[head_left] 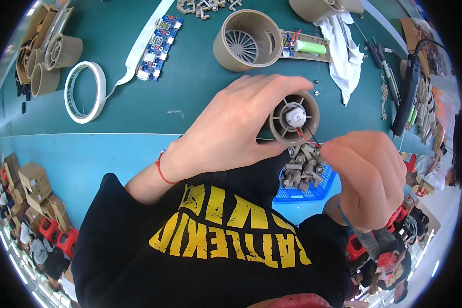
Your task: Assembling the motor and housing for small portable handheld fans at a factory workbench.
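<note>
My left hand [231, 118] grips a beige round housing [315, 112] from its left side, fingers over the far side and thumb underneath. The housing's open end faces up, showing inner ribs and a white motor [295, 117] at the centre. From the motor run thin red and black wires [307, 138] toward the near right. At their end my right hand [372, 174] is closed, with thumb and forefinger pinching the red wire; whether the black one is also held is hard to tell.
A blue basket [321, 194] of small grey-beige parts sits below the housing. Beyond are a large beige cylinder [226, 49], a green battery [310, 47] in a tray and a white cloth [341, 64]. Leftward lie circuit boards [161, 41] and a tape roll [71, 97]; rightward, a black corded tool [406, 97].
</note>
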A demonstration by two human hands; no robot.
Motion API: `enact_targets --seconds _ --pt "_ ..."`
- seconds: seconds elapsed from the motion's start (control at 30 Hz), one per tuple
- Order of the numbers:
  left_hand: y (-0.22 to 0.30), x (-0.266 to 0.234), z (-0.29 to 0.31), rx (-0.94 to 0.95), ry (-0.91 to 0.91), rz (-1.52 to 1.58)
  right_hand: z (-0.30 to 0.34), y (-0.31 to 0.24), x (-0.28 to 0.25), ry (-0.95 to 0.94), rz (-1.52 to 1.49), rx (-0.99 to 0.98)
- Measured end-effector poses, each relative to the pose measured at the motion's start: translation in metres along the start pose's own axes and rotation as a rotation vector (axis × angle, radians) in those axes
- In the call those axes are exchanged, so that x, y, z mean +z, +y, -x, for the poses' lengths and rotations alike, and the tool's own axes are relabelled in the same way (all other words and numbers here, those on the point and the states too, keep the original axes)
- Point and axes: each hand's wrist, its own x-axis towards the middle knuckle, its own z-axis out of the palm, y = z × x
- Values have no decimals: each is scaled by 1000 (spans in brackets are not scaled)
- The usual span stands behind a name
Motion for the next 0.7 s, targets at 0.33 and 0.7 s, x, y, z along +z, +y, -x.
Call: enact_targets --seconds 0.33,0.7 --pt "-1 -3 2 18 -3 20 19 5 24 31 -36 165" --pt "5 -2 -2 -60 -43 -3 75 6 34 58 -104 456"
